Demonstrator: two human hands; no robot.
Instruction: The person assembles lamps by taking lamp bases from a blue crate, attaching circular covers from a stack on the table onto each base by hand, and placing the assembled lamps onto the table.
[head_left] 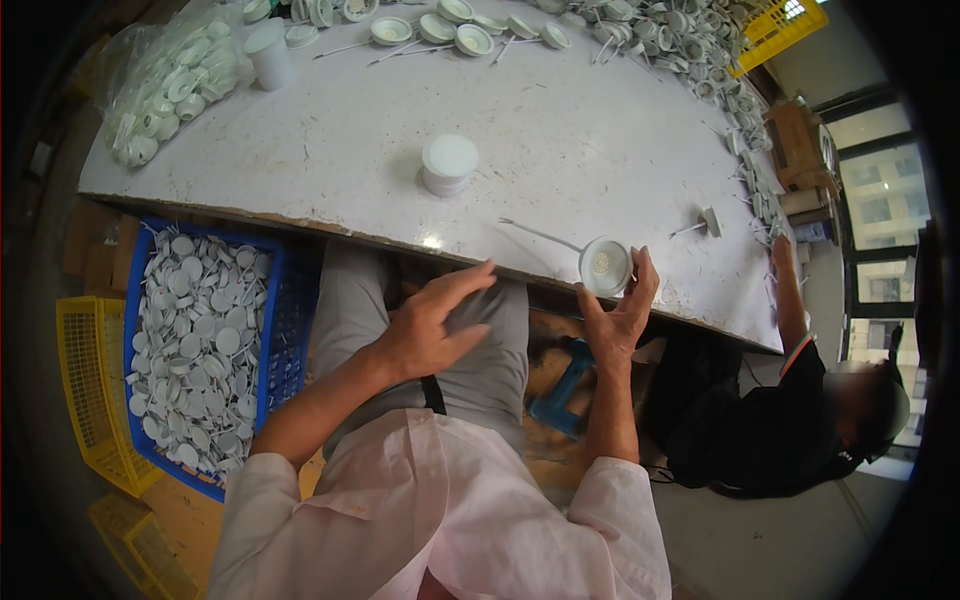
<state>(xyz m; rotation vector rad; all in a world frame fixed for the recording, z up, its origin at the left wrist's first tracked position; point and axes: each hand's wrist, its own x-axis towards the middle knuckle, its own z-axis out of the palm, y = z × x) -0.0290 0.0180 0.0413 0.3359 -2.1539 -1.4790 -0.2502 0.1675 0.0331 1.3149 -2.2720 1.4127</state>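
My right hand grips a round white lamp housing at the table's front edge, thumb and fingers on opposite sides of its rim. A pale disc with a yellowish dotted middle shows inside it, and a thin white lead trails from it to the left over the tabletop. My left hand is above my lap, just off the table edge, fingers apart and nothing in it. Farther in, between the hands, a short stack of white round covers stands upright on the table.
Several wired housings lie at the table's back, heaped at the far right. A clear bag of white cups and a white stack sit far left. A blue crate of finished-looking discs stands left. A co-worker reaches in at right.
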